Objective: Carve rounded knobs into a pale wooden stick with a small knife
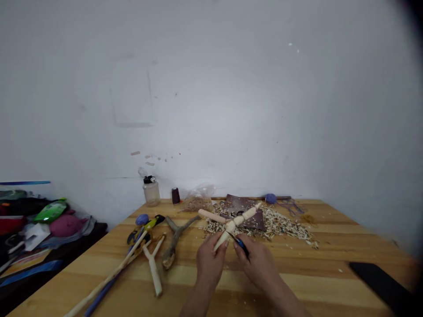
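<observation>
The left hand [210, 259] grips a forked branch [230, 226]; the right hand [254, 259] grips a knife [243, 247]. Beyond, leftward: lidded bottle [151, 193], shavings-filled bag [199, 201].

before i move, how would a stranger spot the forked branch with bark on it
On the wooden table, find the carver's left hand. The forked branch lies just left of it. Rough, grey-brown bark sets it apart from the pale peeled fork on its left.

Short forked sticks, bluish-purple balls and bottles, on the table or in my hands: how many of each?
Short forked sticks: 3 (the held one, the peeled one, the bark-covered one)
Bluish-purple balls: 2 (left, right)
Bottles: 1
Total: 6
</observation>
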Tool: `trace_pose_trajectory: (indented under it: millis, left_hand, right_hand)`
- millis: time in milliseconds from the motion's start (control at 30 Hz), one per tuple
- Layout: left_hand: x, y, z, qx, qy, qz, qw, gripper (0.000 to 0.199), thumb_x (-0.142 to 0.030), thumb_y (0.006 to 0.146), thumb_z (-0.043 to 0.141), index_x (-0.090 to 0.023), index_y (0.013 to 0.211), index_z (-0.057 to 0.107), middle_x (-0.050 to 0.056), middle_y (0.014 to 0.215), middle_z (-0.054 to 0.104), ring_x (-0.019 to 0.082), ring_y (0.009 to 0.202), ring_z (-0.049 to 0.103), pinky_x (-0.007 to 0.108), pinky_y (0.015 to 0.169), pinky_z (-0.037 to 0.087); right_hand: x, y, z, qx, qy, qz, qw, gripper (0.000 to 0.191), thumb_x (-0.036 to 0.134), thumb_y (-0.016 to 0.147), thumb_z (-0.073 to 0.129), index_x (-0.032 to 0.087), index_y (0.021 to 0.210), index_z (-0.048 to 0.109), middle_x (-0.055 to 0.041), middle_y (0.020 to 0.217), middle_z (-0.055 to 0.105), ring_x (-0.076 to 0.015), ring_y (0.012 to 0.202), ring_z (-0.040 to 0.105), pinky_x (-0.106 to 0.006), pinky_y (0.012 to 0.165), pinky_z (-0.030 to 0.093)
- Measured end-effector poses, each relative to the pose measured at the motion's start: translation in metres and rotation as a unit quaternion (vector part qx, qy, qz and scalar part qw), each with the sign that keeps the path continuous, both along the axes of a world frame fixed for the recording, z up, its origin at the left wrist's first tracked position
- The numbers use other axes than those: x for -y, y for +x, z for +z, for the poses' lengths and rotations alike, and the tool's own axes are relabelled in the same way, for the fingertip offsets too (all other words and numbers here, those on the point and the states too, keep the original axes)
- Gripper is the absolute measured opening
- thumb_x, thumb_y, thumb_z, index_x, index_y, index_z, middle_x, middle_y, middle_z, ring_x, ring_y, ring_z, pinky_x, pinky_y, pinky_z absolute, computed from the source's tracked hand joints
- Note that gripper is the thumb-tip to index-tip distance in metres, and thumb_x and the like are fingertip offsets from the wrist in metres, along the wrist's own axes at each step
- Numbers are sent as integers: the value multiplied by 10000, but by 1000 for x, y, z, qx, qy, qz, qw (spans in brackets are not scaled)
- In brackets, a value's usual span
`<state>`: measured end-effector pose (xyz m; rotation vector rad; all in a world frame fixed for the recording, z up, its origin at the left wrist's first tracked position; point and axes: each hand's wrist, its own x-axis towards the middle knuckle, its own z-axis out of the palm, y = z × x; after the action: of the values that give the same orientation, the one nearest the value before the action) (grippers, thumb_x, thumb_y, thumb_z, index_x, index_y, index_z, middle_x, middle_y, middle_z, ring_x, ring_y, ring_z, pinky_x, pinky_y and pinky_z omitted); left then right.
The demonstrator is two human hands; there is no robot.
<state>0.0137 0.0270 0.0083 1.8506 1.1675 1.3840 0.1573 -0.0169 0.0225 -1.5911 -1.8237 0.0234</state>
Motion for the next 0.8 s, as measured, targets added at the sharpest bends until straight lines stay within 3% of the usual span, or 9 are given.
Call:
trace_pose_trajectory:
  millis: [200,333,567,667,800]
  left_hand:
    - [3,-2,1,-65,37,63,995,237,-271,771,526,-219,962,656,60,881,672,208,814,590,301,737,433]
    - [4,-2,2,-72,53,67,994,225,-263,771,523,-217,953,648,64,891,670,212,832,593,302,743,428]
    - [0,-1,1,16,-38,31,999,230,-344,759,539,-179,885,637,27,712,631,168,641,543,249,599,396]
    - [-3,-3,2,70,-69,20,995,319,-414,781,505,-150,922,617,-7,612,534,136,561,458,223,525,346]
    - [-2,-3,3,99,-92,-12,991,340,-438,780,501,-137,902,603,-42,554,435,110,519,388,206,491,302]
  right_hand:
    - [2,-3,1,51,-16,-25,998,236,302,881,357,228,955,568,-24,826,663,-155,666,607,-232,548,296]
    - [2,-4,1,70,-7,-29,997,225,299,886,357,232,942,564,-22,826,661,-148,653,602,-232,539,286]
    - [1,4,2,89,-2,-36,995,195,305,871,391,241,900,574,-16,768,659,-141,600,582,-232,507,245]
    - [0,8,3,30,4,-23,999,227,324,873,378,240,922,584,-20,758,659,-152,632,580,-231,533,282]
    - [-7,6,-3,-133,8,4,991,262,419,823,447,213,830,607,-12,670,627,-153,614,552,-233,557,339]
